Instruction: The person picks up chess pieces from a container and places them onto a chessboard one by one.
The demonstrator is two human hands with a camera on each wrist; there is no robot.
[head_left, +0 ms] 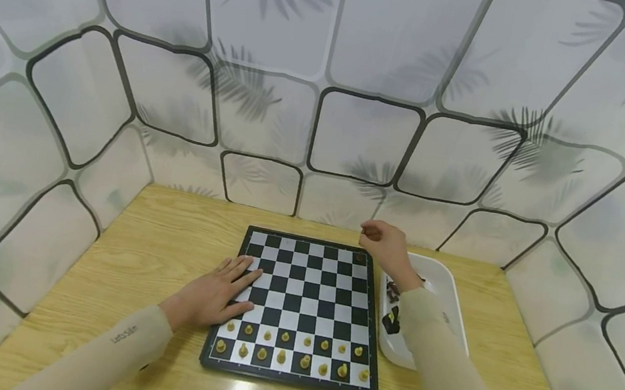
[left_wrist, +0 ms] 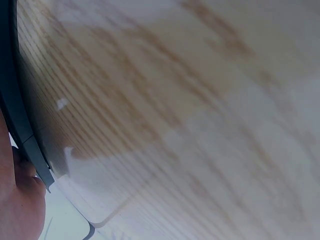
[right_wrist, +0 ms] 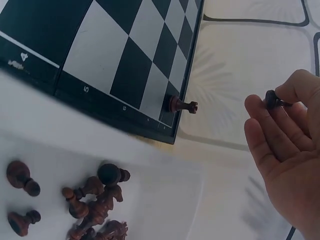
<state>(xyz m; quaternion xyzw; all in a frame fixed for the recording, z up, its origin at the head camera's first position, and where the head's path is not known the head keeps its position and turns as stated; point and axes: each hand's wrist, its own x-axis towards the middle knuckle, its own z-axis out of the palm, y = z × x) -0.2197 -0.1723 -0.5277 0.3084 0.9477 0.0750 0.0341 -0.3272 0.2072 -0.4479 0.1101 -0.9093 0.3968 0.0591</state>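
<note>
A black-and-white chessboard (head_left: 302,305) lies on the table, two rows of yellow pieces (head_left: 282,356) standing along its near side. My left hand (head_left: 213,295) rests spread on the board's left edge; in the left wrist view part of that hand (left_wrist: 22,200) shows beside the dark board edge (left_wrist: 20,120). Above the far right corner, my right hand (head_left: 388,250) pinches a small dark chess piece (right_wrist: 271,99) between thumb and finger; the right wrist view shows the hand (right_wrist: 287,140) with its other fingers loosely bent. A dark red rook (right_wrist: 181,104) stands on the corner square.
Right of the board, a white tray (head_left: 446,289) holds several dark red pieces (right_wrist: 95,205), partly under my right forearm. The wooden table (head_left: 161,233) meets patterned walls (head_left: 270,114) at the back and sides.
</note>
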